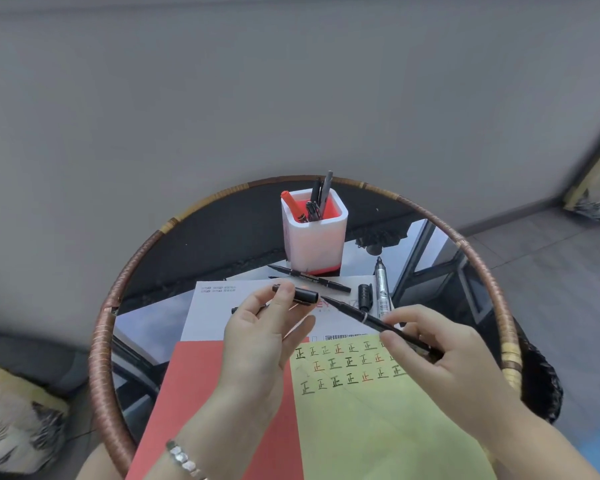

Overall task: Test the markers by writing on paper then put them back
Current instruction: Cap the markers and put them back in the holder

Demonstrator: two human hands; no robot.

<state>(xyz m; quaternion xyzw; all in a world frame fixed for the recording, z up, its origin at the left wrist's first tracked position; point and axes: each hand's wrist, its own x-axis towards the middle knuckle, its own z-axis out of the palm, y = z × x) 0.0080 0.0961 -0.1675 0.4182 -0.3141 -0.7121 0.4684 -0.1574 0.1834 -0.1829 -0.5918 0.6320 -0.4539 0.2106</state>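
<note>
A: Location, grip?
B: Over the white sheet (215, 317) on the table (101, 341). Pinching thin marker (378, 323) mid-barrel with right hand (440, 358); pinching black cap (307, 296) with left hand (257, 341), thumb and forefinger.
A: Handling?
B: Likely light, stiff, slick, with a fragile fine tip. Best gripped mid-barrel.
A: Counts?
B: Three more lying out: thin black pen (309, 278), thick grey pen (381, 292), third pen (234, 310) half hidden behind left hand. One loose cap (365, 296). One cup (314, 237) holding one orange, roughly four dark, hard to count.
</note>
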